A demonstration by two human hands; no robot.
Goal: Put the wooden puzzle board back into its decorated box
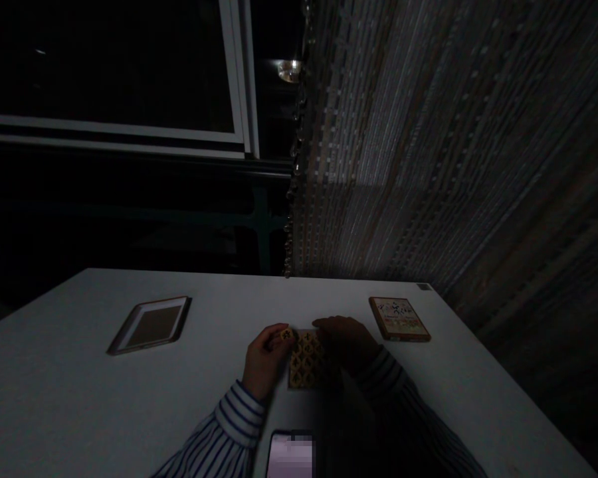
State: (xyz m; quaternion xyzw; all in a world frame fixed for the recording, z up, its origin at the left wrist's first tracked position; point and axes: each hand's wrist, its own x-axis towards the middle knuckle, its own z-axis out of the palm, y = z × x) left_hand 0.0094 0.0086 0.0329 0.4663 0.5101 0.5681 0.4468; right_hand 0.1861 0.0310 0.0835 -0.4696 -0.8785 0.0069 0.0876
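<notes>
In the head view my left hand [264,362] is closed, pinching a small yellow wooden piece [286,334] with a dark mark on it. Just under that piece lies the upper left corner of a square tray [290,387] filled with rows of yellow pieces [306,362] bearing dark marks. My right hand [346,338] lies over the tray's right side, fingers stretched out to the left and in deep shadow. It covers part of the pieces, and whatever is under its palm is hidden.
An open shallow box part [157,324] lies at the left of the white table [219,299]. On the right rests a box with a printed cover [398,318]. A lit phone [289,457] sits at the near edge. Beyond the table hangs a string curtain [369,146].
</notes>
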